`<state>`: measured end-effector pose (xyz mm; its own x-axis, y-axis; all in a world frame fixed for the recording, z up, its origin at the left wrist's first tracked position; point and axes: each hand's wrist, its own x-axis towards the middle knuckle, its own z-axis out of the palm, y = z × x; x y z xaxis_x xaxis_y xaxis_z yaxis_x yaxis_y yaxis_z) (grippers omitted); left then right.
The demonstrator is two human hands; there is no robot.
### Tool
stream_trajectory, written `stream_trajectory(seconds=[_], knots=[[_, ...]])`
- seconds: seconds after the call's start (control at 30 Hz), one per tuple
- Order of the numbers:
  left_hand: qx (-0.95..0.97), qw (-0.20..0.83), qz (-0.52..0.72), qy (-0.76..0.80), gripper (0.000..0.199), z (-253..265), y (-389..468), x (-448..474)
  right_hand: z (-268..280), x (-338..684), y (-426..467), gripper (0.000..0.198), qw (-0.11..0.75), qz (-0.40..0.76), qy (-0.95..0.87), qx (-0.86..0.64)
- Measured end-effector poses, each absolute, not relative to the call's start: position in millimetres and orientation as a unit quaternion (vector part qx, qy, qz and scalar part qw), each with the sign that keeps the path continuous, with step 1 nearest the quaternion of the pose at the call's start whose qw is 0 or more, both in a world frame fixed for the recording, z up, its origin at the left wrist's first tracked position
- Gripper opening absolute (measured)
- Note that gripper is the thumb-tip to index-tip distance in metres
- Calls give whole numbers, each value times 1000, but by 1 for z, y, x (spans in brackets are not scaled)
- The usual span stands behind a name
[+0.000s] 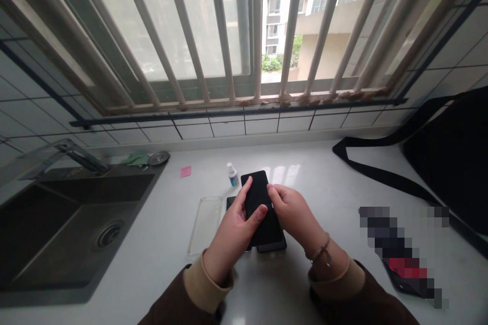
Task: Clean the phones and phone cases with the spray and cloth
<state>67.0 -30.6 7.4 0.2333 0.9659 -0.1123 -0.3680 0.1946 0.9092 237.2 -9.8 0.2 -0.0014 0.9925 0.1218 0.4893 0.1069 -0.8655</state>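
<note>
A black smartphone (pixel 260 190), its dark screen facing up, is held above the counter in both hands. My left hand (pixel 239 223) grips it from the left, with the thumb lying across the screen. At the right edge, my right hand (pixel 290 205) is closed, its thumb and curled index finger pinching the phone's side. Partly hidden below are another dark flat device (pixel 273 247) and a dark object (pixel 231 202) by my left hand. A clear phone case (pixel 205 221) lies to the left. Just behind stands a small white spray bottle (pixel 233 176).
A dark sink (pixel 86 233) with a faucet (pixel 86 160) is on the left, a green cloth (pixel 135 159) and metal strainer (pixel 159 158) behind it. A pink sticky note (pixel 185 171) lies nearby. At right are a black bag (pixel 453 157), its strap (pixel 392 177) and a pixelated object (pixel 404 259).
</note>
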Motion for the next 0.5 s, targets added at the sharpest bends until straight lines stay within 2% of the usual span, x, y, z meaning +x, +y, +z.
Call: stream_trajectory(seconds=[0.13,0.27,0.5], knots=[[446,669,477,356,83,5,-31,67,4,248,-5,51,357,292,-662,-591],[521,606,448,401,81,-7,-27,62,10,267,-1,51,296,235,-685,-623],[621,488,400,465,60,-18,-22,54,8,304,8,51,115,96,-692,-706]])
